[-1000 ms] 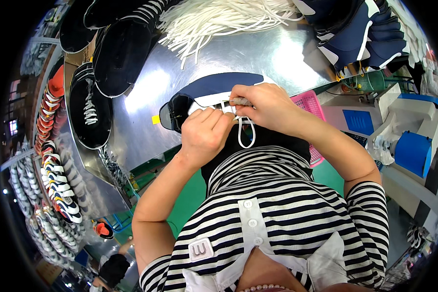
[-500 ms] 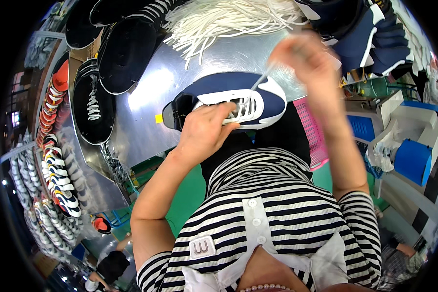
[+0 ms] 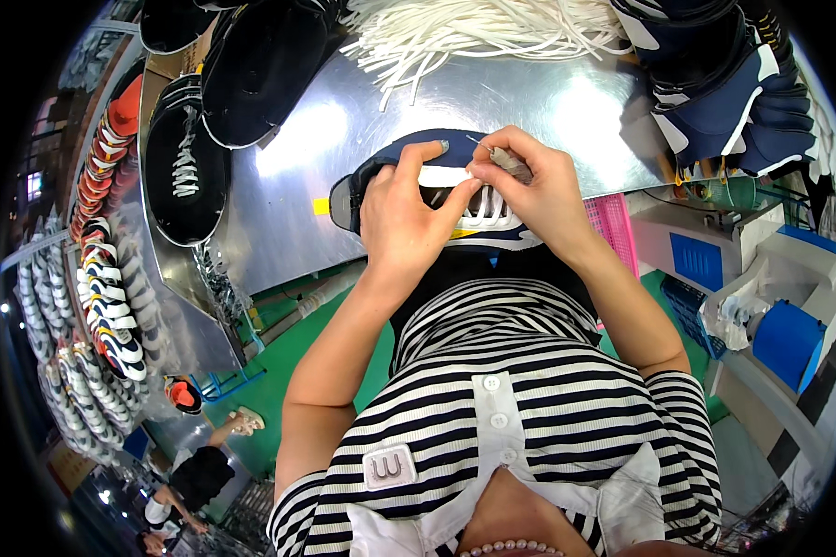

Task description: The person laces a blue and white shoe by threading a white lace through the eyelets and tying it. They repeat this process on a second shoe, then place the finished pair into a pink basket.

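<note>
A navy and white shoe upper (image 3: 462,153) lies on its side along the near edge of the metal table, its toe toward the right. White lace (image 3: 494,215) crosses its throat in several rows near the toe end. My left hand (image 3: 399,223) grips the upper at the eyelet strip, with the index finger stretched along the far side and the thumb at the throat. Close by, my right hand (image 3: 550,190) pinches a small tool with a wrapped grey handle (image 3: 509,164) and a thin metal tip. Its fingertips meet the white eyelet strip beside my left thumb.
White laces (image 3: 483,28) lie heaped at the table's far side. Black uppers (image 3: 260,79) stand at the left, navy uppers (image 3: 715,111) at the right. A pink basket (image 3: 613,227) hangs by the right edge. Beyond are a blue and white machine (image 3: 790,339) and another person (image 3: 200,478).
My right hand has come down and left from above the table's right side to the eyelet strip. My left hand has shifted up along the upper, its index finger now extended.
</note>
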`<state>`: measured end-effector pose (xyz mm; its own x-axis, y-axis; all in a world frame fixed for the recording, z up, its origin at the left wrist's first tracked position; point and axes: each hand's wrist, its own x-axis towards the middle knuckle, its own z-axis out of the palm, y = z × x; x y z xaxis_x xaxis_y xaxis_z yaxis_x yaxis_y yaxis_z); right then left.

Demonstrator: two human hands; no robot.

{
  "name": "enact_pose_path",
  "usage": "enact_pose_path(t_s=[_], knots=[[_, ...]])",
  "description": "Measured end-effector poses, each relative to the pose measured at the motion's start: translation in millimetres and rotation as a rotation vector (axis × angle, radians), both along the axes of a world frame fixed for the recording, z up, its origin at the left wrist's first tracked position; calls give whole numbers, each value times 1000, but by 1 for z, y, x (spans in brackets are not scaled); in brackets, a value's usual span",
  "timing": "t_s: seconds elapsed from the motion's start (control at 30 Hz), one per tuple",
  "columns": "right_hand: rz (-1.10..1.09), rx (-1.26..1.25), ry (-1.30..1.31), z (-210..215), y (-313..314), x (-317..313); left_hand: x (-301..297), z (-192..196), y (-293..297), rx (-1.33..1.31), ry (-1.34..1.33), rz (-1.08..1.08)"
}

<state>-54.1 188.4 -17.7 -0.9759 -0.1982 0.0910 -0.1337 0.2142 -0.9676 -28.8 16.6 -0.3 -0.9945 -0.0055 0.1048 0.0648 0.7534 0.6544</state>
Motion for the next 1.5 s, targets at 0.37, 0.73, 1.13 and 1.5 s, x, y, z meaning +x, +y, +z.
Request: enact_pose_path(t_s=[0.37, 0.73, 1.13, 1.5], knots=[[27, 348, 44, 20, 21, 28, 1, -3, 2, 175, -59, 16], [-37, 803, 408, 14, -23, 23, 8, -10, 2, 361, 83, 22], [94, 757, 179, 42, 21, 9, -3, 2, -18, 833, -266, 109], [-180, 364, 285, -8, 13, -3, -9, -9, 5, 335, 17, 43]])
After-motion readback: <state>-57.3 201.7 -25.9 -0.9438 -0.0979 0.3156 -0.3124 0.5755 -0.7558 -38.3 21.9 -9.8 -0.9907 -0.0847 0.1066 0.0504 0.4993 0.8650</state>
